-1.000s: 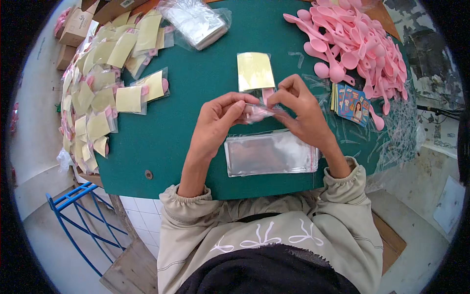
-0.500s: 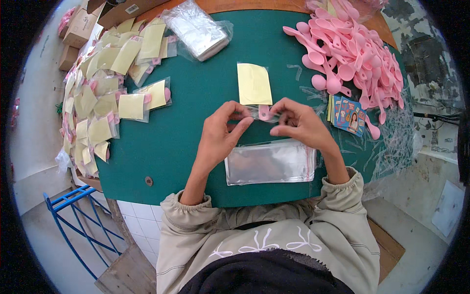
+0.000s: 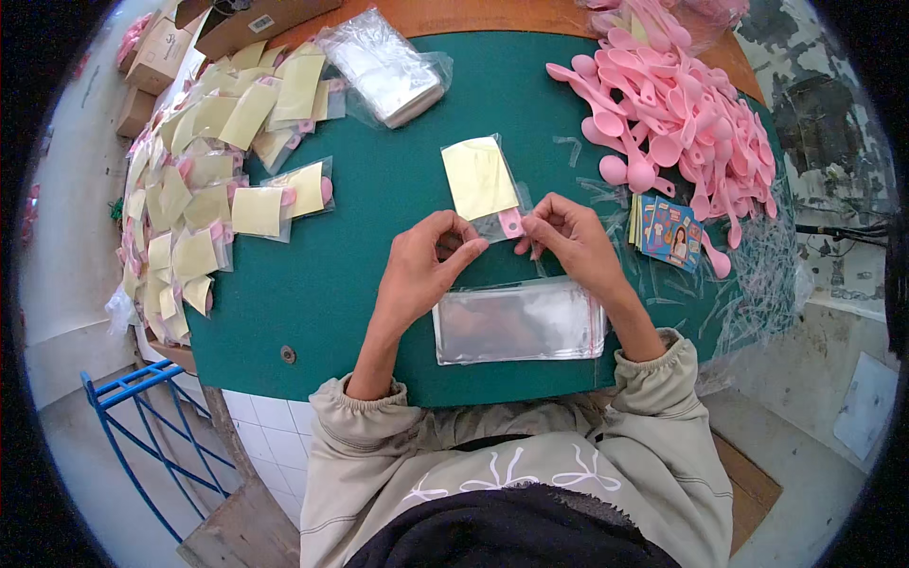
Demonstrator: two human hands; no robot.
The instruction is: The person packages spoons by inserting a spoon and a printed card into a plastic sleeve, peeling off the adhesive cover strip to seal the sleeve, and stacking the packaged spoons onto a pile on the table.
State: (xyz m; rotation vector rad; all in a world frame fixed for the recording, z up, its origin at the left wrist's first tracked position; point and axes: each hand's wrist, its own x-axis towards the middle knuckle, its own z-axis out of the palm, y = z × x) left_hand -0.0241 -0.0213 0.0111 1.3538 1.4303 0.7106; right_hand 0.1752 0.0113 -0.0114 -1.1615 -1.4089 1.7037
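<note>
In front of me a clear plastic bag holds a pale yellow card and a pink spoon, whose handle end shows at the bag's near edge. My left hand pinches the bag's near left corner between thumb and fingers. With thumb and forefinger together, my right hand grips the near right corner beside the spoon handle. Just nearer to me lies a stack of clear flat bags, partly under my right wrist.
Many packed bags with yellow cards heap on the left of the green tabletop. At the back lies a bundle of clear bags. Pink spoons pile at right, near printed cards and plastic strips.
The bag with the card has tilted, its far end swinging to the left. My right hand has drawn in and closed on its near right corner; my left hand keeps its place.
</note>
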